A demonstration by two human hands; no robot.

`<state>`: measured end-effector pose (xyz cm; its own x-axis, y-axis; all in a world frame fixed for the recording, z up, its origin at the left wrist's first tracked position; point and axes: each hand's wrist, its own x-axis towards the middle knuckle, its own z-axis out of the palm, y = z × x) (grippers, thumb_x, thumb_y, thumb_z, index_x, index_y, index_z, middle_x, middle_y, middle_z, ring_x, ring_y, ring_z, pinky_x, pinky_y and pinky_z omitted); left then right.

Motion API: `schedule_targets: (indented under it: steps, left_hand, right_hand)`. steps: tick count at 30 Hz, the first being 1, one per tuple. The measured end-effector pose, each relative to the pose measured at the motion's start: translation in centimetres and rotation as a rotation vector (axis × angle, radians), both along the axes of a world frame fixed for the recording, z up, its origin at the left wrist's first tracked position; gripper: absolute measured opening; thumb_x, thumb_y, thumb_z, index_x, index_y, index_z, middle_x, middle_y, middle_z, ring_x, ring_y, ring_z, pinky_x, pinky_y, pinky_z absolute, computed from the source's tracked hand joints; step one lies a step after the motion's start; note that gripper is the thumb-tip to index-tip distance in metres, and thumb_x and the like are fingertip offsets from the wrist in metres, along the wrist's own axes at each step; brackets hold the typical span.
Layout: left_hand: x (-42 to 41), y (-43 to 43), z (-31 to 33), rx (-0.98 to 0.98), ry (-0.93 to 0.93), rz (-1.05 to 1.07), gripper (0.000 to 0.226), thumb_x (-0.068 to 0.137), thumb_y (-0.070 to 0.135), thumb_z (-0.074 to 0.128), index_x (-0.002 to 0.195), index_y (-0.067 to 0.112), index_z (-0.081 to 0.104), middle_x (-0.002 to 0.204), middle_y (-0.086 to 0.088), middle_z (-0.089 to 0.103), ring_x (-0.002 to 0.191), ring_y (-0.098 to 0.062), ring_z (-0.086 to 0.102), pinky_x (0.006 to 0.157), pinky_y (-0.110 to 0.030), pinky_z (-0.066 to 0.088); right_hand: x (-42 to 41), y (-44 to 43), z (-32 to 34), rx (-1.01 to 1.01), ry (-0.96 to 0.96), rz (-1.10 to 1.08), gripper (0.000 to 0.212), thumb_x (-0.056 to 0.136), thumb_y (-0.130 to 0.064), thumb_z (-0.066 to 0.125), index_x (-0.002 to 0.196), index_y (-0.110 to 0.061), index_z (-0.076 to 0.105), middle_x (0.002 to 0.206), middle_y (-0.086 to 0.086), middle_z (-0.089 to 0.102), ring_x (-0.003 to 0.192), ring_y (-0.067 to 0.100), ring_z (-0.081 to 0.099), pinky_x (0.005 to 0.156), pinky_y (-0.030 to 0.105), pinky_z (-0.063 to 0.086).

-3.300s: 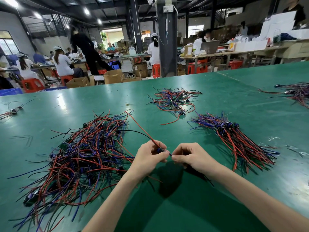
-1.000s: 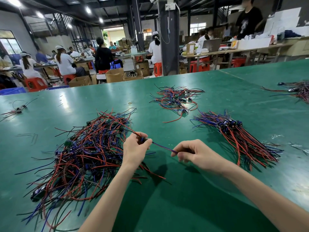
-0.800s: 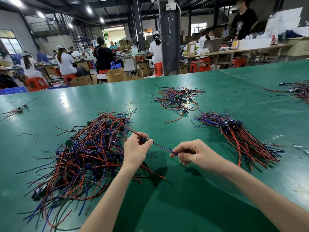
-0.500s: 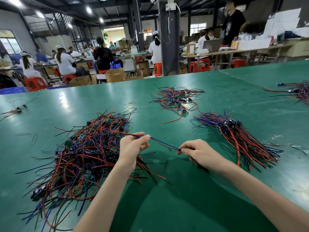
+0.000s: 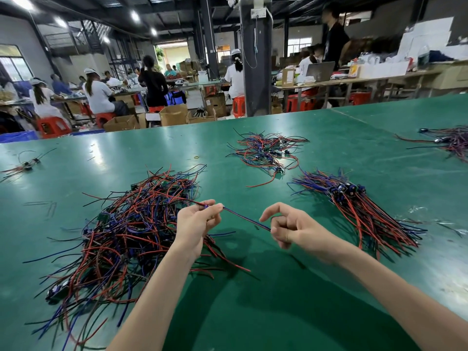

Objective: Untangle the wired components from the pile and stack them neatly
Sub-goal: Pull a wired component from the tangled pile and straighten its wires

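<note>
One tangled pile [image 5: 121, 231], one neat stack [image 5: 362, 211], three smaller wire heaps [image 5: 266, 153] [image 5: 450, 140] [image 5: 25, 165], two hands [image 5: 195, 224] [image 5: 296, 229], one green table [image 5: 278, 312].

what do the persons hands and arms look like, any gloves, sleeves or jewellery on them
Both are bare. The left hand and right hand wear no gloves, and no ring, watch or bracelet shows. The left forearm and right forearm are uncovered down to the frame edge, so no sleeve is in view.

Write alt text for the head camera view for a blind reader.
The left hand and right hand hold one wired component taut between them above a green table. A tangled wire pile lies left, a neat stack right.
</note>
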<state>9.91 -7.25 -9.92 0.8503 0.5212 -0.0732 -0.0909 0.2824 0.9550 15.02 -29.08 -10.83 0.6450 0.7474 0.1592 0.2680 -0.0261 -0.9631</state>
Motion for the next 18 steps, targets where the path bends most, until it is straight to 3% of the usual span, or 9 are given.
schedule_targets:
  steps: [4,18]
  left_hand:
    - [0.2,-0.2,-0.5,0.143,0.022,0.020,0.011,0.080,-0.005,0.070,0.079,0.004,0.062,0.068,-0.005,0.058,0.050,-0.007,0.056,0.055,-0.016,0.054]
    - [0.5,0.0,-1.1,0.250,0.037,0.010,0.013,0.079,-0.002,0.071,0.084,0.005,0.061,0.067,-0.004,0.057,0.045,-0.005,0.054,0.053,-0.016,0.051]
  right_hand:
    - [-0.7,-0.1,0.7,0.080,-0.008,0.051,0.021,0.094,0.005,0.048,0.107,-0.011,0.049,0.062,-0.004,0.047,0.056,0.010,0.050,0.057,0.019,0.043]
    - [-1.2,-0.2,0.9,0.095,0.009,0.140,0.025,0.091,0.013,0.047,0.099,-0.009,0.054,0.069,-0.002,0.050,0.065,0.019,0.050,0.066,0.026,0.047]
